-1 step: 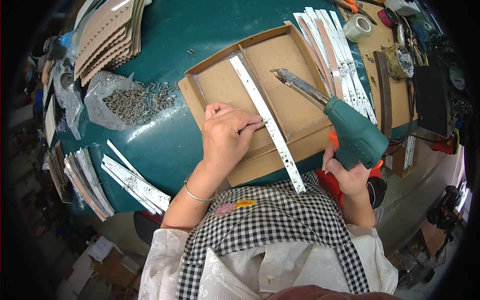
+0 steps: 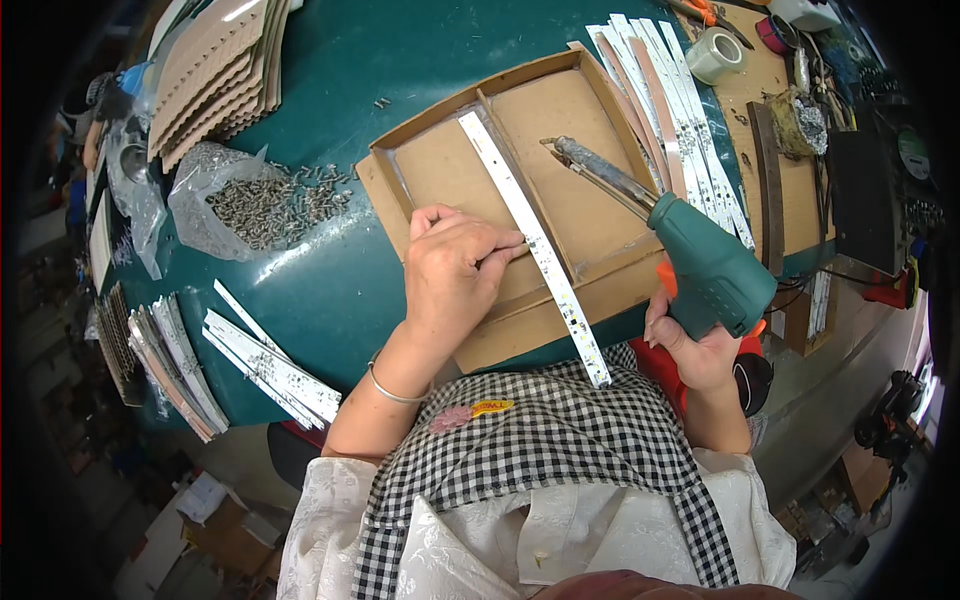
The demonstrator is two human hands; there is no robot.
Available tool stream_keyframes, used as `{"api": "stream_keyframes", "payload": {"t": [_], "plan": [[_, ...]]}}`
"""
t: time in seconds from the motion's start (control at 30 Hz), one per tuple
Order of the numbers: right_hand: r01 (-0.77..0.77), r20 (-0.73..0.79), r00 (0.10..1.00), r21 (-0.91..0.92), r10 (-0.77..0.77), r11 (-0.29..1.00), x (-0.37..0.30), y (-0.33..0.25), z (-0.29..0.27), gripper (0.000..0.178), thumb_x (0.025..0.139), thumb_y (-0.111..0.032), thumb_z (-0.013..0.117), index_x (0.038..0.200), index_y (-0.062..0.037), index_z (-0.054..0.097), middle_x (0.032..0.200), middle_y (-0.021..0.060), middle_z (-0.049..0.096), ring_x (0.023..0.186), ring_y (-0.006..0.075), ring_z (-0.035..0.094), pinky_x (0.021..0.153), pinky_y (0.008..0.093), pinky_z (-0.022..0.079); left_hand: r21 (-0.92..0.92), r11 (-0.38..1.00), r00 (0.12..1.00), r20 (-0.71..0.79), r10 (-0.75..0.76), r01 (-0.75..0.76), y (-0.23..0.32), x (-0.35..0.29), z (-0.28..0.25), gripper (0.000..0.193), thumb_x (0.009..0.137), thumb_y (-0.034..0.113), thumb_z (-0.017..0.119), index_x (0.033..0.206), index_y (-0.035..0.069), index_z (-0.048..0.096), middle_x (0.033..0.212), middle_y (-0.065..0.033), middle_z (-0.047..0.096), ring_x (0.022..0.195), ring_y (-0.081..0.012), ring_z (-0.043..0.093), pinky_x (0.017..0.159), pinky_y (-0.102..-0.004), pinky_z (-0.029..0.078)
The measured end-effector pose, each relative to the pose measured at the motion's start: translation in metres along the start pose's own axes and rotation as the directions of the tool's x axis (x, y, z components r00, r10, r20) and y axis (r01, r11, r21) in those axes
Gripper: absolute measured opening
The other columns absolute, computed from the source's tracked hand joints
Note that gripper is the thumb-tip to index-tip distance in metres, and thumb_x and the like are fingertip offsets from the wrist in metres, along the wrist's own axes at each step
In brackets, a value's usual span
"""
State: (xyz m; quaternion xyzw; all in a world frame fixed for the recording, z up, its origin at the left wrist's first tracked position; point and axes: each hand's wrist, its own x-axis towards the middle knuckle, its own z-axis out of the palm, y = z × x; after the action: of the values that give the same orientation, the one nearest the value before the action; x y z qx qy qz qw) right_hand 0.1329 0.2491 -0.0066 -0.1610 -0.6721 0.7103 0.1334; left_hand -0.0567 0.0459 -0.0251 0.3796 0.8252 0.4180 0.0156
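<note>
A long white LED circuit board strip (image 2: 557, 283) rests slantwise across a shallow cardboard tray (image 2: 592, 130), its near end reaching over the tray's edge to my checked apron. My left hand (image 2: 452, 262) is over the tray, thumb and forefinger pinched at the strip's left edge; a small piece barely shows between the fingertips, too little to name. In my right hand (image 2: 702, 352) is a green soldering gun (image 2: 715, 268) with an orange trigger, gripped by its handle. Its tip points up and left over the tray, apart from the strip.
Left of the tray, small metal parts (image 2: 262, 208) spill from a clear plastic bag. Stacked brown notched boards (image 2: 215, 75) stand behind them. More white strips lie at the near left (image 2: 268, 372) and far right (image 2: 680, 110). A tape roll (image 2: 716, 55) sits at the back right.
</note>
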Motion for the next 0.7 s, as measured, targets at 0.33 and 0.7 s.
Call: {"api": "stream_keyframes", "payload": {"t": [0.33,0.7], "plan": [[-0.033,0.024,0.999,0.032,0.033,0.999,0.0014,-0.0056,-0.0007,0.044,0.086,-0.003,0.077,0.124,0.0071,0.057,0.089,0.0077,0.066,0.075,0.013,0.062,0.067,0.0265,0.053,0.008,1.0,1.0,0.005,-0.005,0.005,-0.0007,-0.0011,0.0001,0.014,0.07,-0.004,0.08,0.077,0.008,0.075,0.076,-0.0035,0.074,0.069,-0.0158,0.067,0.084,-0.033,0.045],[-0.033,0.026,0.999,0.076,0.031,0.997,-0.0016,-0.002,-0.0013,0.042,0.085,0.004,0.075,0.122,0.0047,0.056,0.093,0.0091,0.065,0.08,0.0144,0.063,0.071,0.0279,0.054,0.025,1.0,1.0,-0.007,0.009,-0.008,-0.0007,-0.0004,0.0015,0.014,0.072,-0.004,0.079,0.077,0.008,0.075,0.077,-0.0025,0.075,0.07,-0.015,0.068,0.085,-0.0327,0.045]]}}
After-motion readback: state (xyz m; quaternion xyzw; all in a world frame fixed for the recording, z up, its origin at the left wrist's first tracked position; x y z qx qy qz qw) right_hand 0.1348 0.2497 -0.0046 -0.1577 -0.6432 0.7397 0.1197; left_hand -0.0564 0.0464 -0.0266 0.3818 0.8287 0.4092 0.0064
